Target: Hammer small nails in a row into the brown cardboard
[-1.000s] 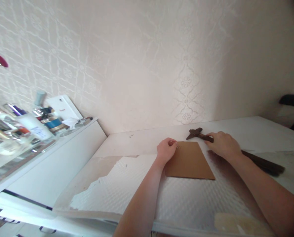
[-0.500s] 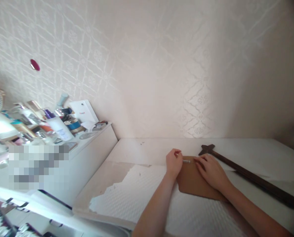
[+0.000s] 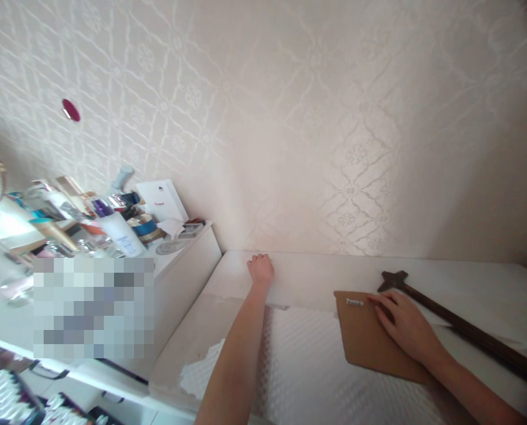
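Observation:
A brown piece of cardboard (image 3: 373,342) lies on the white textured sheet, with a short row of small white pieces (image 3: 354,303) near its far edge. My right hand (image 3: 407,324) rests over the cardboard's right side. Its fingers stretch toward the white row, and the thumb is apart from them. Away to the left, my left hand (image 3: 261,268) is closed on the white surface near the wall, fingers curled under. Whatever it may hold is hidden.
A dark wooden stick (image 3: 462,327) with a cross-shaped end lies right of the cardboard. At left, a white cabinet (image 3: 192,271) carries several bottles, a white box (image 3: 162,200) and tape rolls. Beneath my arms spreads a white textured sheet (image 3: 303,348). The patterned wall rises behind.
My left hand has left the cardboard and moved left and back toward the wall. My right hand stays on the cardboard. The view has shifted slightly, sliding the scene right and down.

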The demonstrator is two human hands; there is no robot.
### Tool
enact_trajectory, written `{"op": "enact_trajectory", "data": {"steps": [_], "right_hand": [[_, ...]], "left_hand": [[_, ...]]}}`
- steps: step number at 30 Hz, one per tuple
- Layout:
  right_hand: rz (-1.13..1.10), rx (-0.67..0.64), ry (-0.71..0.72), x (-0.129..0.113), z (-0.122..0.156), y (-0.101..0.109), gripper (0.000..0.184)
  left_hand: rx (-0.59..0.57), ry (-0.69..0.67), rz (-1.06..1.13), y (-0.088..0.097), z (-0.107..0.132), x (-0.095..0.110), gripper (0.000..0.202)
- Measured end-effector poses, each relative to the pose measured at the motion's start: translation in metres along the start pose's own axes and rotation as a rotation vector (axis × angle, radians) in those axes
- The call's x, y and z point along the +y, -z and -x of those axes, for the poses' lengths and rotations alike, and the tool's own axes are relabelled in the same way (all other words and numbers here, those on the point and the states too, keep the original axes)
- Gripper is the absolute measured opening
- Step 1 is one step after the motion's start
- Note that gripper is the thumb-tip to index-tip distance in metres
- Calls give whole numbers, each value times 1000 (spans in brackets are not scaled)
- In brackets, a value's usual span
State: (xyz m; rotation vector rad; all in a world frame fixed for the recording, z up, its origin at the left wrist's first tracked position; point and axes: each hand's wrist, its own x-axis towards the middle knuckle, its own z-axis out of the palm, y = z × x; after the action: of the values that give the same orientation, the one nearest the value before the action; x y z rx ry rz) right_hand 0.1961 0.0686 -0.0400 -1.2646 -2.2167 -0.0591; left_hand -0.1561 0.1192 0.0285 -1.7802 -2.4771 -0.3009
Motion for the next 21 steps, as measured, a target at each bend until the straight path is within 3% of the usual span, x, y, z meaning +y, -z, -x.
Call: {"op": "enact_trajectory", "data": {"steps": [8,21], "right_hand": [[9,6,-8,6,2,-5,30],[3,-20,-6,10,2,-5,31]], "left_hand": [[-45,-36,-36,-2,-9,4,36],[-54,-159,58,5,12,25,37]]}}
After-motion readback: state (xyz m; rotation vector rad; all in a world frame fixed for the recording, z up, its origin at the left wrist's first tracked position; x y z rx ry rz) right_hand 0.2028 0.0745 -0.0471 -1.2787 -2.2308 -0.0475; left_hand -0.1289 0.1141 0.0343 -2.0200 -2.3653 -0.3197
